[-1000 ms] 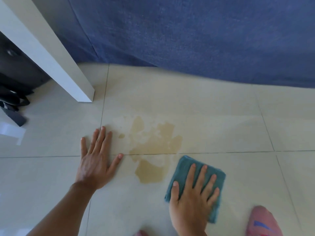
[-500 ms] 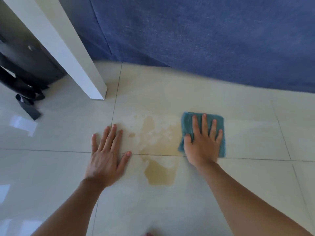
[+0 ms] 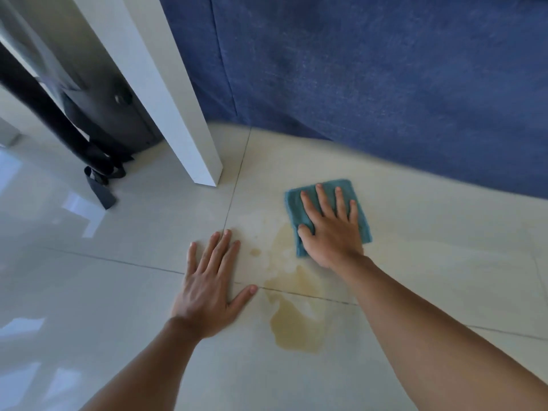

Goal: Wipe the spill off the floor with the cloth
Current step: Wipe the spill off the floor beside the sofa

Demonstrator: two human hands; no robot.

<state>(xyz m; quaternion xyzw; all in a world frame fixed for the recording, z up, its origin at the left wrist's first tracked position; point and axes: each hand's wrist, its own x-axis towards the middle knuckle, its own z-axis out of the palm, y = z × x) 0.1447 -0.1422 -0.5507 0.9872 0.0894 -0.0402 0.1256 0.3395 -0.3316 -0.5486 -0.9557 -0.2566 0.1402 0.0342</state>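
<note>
Glossy tile floor (image 3: 118, 277), perhaps wet.

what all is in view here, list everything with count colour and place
cloth: 1, teal, folded flat on the floor at the spill's far right edge
spill: 1, yellow-brown, across the tile joint between the hands
floor: 1, pale glossy tiles
post: 1, white, far left
dark bag: 1, black, behind the post
fabric: 1, blue, along the far side
left hand: flat on the floor
right hand: flat on the cloth

The cloth (image 3: 327, 215) lies beyond the spill (image 3: 292, 310), under the right hand (image 3: 332, 235).
</note>
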